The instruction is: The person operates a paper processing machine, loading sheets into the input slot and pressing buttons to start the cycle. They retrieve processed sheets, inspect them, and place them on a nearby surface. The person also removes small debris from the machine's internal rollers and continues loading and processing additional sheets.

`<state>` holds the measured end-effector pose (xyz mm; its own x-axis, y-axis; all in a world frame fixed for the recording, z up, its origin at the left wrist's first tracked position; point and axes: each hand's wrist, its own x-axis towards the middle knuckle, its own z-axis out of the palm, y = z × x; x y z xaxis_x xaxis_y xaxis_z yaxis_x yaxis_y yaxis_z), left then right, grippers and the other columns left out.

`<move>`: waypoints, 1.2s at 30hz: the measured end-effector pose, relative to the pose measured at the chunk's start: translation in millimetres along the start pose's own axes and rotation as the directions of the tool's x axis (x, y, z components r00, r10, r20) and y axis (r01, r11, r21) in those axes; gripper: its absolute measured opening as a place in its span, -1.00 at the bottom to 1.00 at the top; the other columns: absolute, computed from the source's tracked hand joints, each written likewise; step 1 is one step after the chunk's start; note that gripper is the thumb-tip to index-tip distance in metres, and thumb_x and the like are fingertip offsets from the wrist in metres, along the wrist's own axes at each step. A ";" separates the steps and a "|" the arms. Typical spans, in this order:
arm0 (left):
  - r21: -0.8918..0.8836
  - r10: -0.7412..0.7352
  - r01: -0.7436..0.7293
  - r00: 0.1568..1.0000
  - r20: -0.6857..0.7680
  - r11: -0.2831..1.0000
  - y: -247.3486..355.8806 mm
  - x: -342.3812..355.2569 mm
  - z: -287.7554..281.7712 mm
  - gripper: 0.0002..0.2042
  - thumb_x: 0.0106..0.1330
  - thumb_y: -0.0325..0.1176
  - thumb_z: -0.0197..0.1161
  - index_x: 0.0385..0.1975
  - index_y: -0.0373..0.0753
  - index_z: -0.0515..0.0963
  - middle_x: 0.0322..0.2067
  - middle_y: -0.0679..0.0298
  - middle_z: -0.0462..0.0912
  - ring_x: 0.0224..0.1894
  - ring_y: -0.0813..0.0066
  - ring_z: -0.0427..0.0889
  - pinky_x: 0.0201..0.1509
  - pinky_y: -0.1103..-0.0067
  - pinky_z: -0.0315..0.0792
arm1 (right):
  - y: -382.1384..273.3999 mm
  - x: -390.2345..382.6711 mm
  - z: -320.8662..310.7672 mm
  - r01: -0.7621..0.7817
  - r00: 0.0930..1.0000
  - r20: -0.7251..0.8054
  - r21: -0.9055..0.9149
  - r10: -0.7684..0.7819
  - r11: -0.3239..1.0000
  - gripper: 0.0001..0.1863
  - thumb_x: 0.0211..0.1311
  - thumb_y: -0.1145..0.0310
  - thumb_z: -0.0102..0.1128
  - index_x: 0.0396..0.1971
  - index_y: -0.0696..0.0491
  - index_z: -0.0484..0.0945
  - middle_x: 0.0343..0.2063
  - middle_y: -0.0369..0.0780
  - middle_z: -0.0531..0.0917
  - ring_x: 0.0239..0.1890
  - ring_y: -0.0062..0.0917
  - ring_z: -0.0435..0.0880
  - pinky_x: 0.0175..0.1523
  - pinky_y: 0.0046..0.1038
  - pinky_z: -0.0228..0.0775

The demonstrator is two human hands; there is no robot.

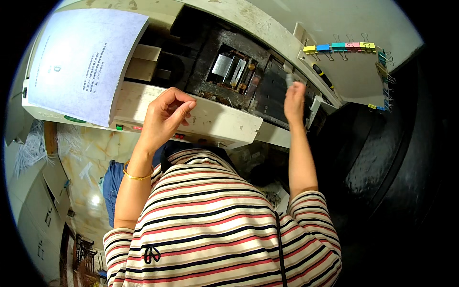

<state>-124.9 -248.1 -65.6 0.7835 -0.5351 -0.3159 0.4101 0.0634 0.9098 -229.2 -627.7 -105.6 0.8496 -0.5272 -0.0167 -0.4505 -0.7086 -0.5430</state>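
A long cream-coloured machine (191,117), which looks like a glue binder, lies across in front of me. Its dark, stained bed has a square opening with shiny metal rollers (223,66). Over the machine's near edge hangs my left hand (166,112), fingers curled and thumb against forefinger, with nothing visible between them. Farther right, my right hand (294,103) is closed around a grey cylindrical handle (289,79) above the dark metal plate (275,93); motion blurs the hand slightly. Whether the handle is fixed to the machine I cannot tell.
A printed pale-blue sheet (86,62) curves over the machine's left end. At the right, a board (356,76) carries several coloured binder clips (339,47) and a black-and-yellow cutter (323,76). Paper shreds (33,148) hang at the left, near white cabinets (38,220).
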 end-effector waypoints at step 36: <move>0.048 0.016 -0.014 0.999 -0.046 0.999 -1.5 -0.1 2.7 -0.91 0.32 -0.43 0.22 -0.35 -0.32 0.53 -0.50 0.38 0.53 -0.48 0.73 0.50 -0.49 0.75 0.47 | 13.4 1.3 43.7 -0.428 0.889 0.289 0.244 0.356 0.870 -0.69 0.28 0.18 0.12 -0.33 0.18 0.53 -0.58 -0.39 0.47 -0.49 -0.71 0.44 -0.35 -0.57 0.33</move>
<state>-126.9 -250.5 -66.2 0.8109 -0.4945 -0.3130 0.3762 0.0307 0.9260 -222.1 -617.4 -149.5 0.6737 -0.5856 -0.4509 -0.6887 -0.2761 -0.6704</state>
